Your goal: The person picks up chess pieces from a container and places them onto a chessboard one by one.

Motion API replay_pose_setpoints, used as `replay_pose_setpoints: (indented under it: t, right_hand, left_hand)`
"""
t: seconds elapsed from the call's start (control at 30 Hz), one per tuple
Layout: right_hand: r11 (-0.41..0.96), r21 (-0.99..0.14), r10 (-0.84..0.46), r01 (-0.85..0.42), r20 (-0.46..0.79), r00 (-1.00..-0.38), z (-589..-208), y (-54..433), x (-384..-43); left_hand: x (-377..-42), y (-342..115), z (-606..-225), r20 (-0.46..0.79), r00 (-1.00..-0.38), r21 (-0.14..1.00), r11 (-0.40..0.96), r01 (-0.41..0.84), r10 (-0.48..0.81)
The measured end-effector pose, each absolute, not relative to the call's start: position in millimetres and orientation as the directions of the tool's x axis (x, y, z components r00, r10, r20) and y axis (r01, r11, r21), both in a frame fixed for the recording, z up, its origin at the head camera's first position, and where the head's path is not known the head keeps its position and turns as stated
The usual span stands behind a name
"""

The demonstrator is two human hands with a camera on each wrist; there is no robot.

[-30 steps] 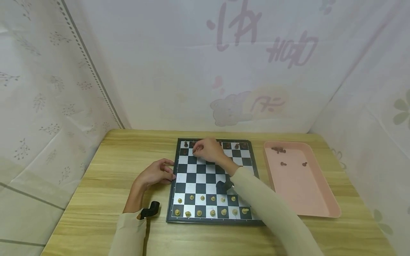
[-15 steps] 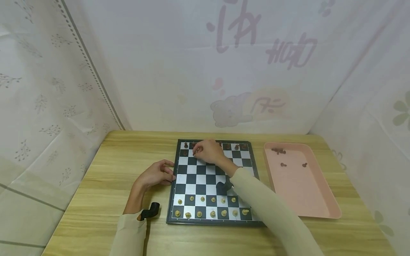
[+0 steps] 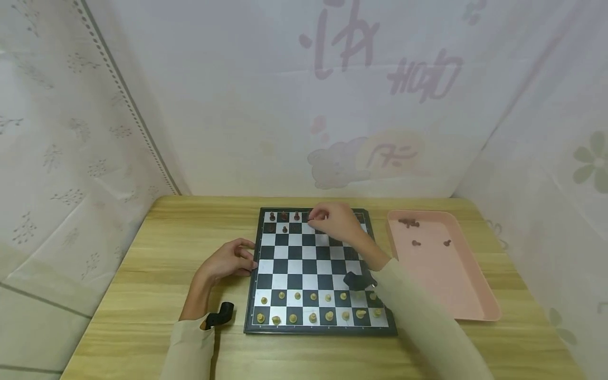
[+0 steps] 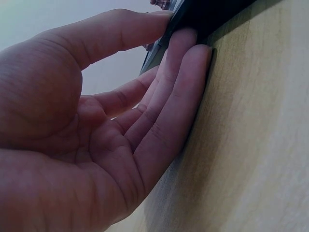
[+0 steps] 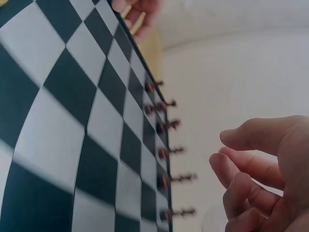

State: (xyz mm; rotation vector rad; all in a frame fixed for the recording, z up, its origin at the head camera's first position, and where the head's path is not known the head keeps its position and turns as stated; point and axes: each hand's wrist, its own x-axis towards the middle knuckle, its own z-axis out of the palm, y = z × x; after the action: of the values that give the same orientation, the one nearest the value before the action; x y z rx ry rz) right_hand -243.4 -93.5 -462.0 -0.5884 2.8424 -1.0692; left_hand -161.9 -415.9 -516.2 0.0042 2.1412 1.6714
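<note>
A black-and-white chessboard lies on the table. My left hand holds its left edge; in the left wrist view the thumb lies at the rim, with other fingertips against the side. Above the far rows hovers my right hand, fingers loosely curled. Nothing shows between its fingers in the right wrist view. Dark red chess pieces stand along the far edge, some hidden behind the hand in the head view. In front of them stands a dark pawn, with another dark piece to its left.
Pale chess pieces fill two near rows. Right of the board, a pink tray holds several dark pieces. Wooden tabletop surrounds both, and printed curtains hang behind and at the sides.
My right hand has let go of the dark pawn, which now stands on the second row. The hand has moved right. My left hand stays at the board's edge.
</note>
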Motion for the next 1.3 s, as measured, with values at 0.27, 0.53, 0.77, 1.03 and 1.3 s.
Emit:
replay_pose_setpoints:
  t: [0.27,0.53,0.77,1.03,1.3]
  right_hand:
    - [0.710,-0.675,-0.220,-0.199,0.055,-0.974,-461.0,-21.4,-226.4]
    - [0.734,-0.657,-0.106,-0.171,0.138,-0.985,-472.9,56.1,-212.2]
    - [0.721,-0.610,-0.160,-0.330,0.317,-0.935,-484.6,113.7,-210.6]
    - [0.636,-0.727,-0.172,-0.258,0.193,-0.966,-508.7,157.4,-218.9]
    - [0.713,-0.696,-0.083,-0.081,0.031,-0.996,-520.3,171.0,-216.5]
  left_hand:
    - [-160.2,-417.1,-516.7,-0.322,-0.909,0.929,0.275,-0.249,0.265]
    - [-162.2,-419.4,-520.8,-0.334,-0.910,0.925,0.273,-0.265,0.246]
    - [-161.8,-419.3,-521.8,-0.339,-0.910,0.922,0.278,-0.271,0.238]
    - [-162.4,-419.2,-521.5,-0.332,-0.912,0.922,0.287,-0.260,0.240]
    - [-163.1,-417.9,-521.9,-0.328,-0.913,0.923,0.287,-0.256,0.242]
